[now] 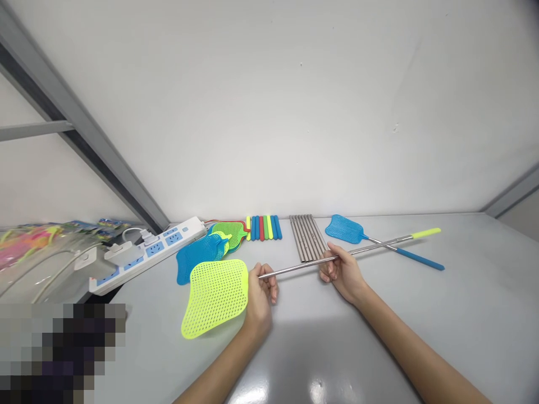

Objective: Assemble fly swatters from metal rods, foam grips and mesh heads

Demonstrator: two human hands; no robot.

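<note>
A yellow fly swatter (217,297) with a perforated head, a long metal rod and a yellow grip is held above the table in both hands. My left hand (261,292) is closed around the neck, where the head meets the rod. Farther along, my right hand (342,272) pinches the metal rod near its middle. Beyond the right hand lies a blue fly swatter (345,229), its handle passing under the yellow one's rod in this view. Several bare metal rods (306,238) lie side by side just behind the right hand.
Coloured grips (264,228) lie in a row near the wall. Blue, yellow, green and red swatter heads (200,257) overlap at the left. A white power strip (147,258) with plugs and cables stands beside them. Plastic-bagged items (37,264) are at the far left.
</note>
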